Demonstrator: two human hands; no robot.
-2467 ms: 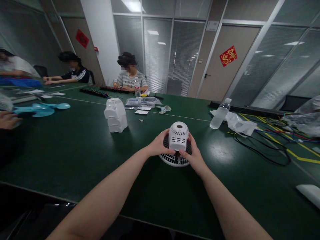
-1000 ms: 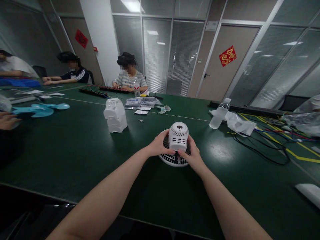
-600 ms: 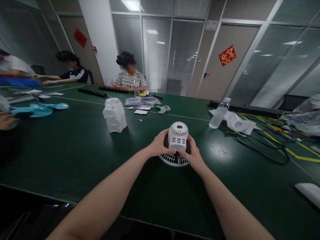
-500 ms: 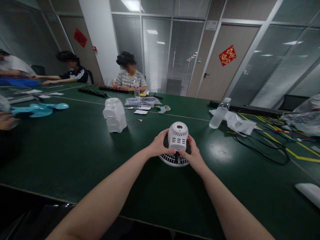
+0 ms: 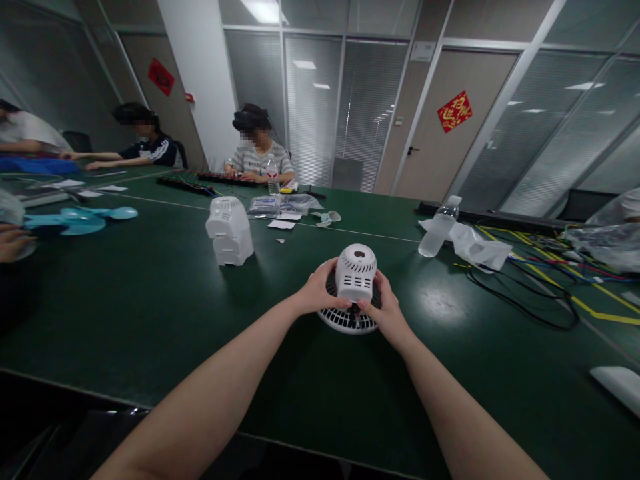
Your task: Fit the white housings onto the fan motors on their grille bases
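A white fan motor cover (image 5: 356, 273) with vent slots and a round hole on top stands over a round white fan grille (image 5: 345, 325) on the green table. My left hand (image 5: 320, 291) grips the cover from the left, its thumb along the front lower edge. From the right, my right hand (image 5: 386, 308) holds the same cover, thumb close to the other thumb. Small dark parts show on the grille just below the thumbs. What lies under the cover is hidden. Several similar white covers (image 5: 230, 231) stand stacked to the left.
A water bottle (image 5: 440, 227) leans by a crumpled white bag (image 5: 480, 245) at the right, near black cables (image 5: 525, 307). Blue fan blades (image 5: 83, 219) lie at the left by another person's hand (image 5: 13, 243). Plastic packets (image 5: 280, 205) lie farther back. Several people sit beyond.
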